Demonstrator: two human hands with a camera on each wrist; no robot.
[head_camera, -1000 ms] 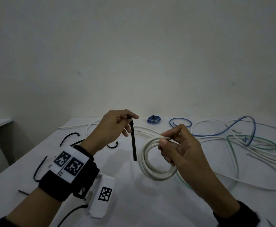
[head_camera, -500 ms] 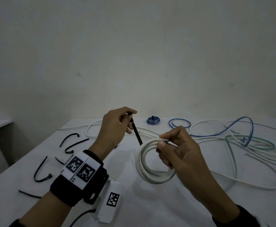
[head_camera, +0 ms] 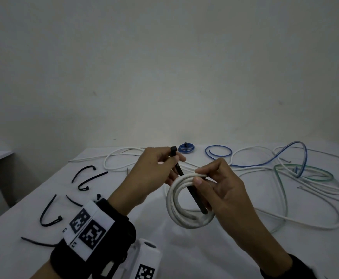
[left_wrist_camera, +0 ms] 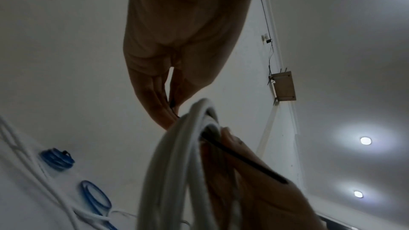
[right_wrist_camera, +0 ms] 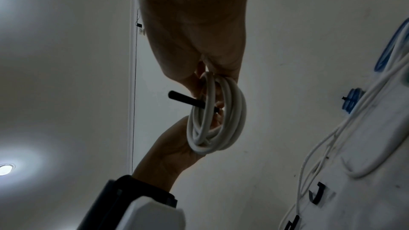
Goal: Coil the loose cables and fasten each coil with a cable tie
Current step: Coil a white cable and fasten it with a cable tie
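Observation:
My right hand (head_camera: 215, 184) pinches the top of a small white cable coil (head_camera: 176, 208) and holds it upright above the table (head_camera: 205, 258). My left hand (head_camera: 156, 174) pinches a black cable tie (head_camera: 192, 195) near its head; the tie slants down through the middle of the coil. The right wrist view shows the tie's tail (right_wrist_camera: 183, 98) sticking out past the white coil (right_wrist_camera: 221, 114). From the left wrist, the tie (left_wrist_camera: 243, 159) crosses the coil (left_wrist_camera: 172, 163) in front of the right hand's fingers.
Several spare black cable ties (head_camera: 88, 180) lie on the table's left side. Loose white cables (head_camera: 315, 198), a blue cable (head_camera: 285, 158) and a green one (head_camera: 305, 174) sprawl at the right. A small tied blue coil (head_camera: 186, 148) sits at the back.
My left hand has moved right and pushed the black tie, which hung left of the coil, down through the coil's middle. The right hand keeps holding the coil.

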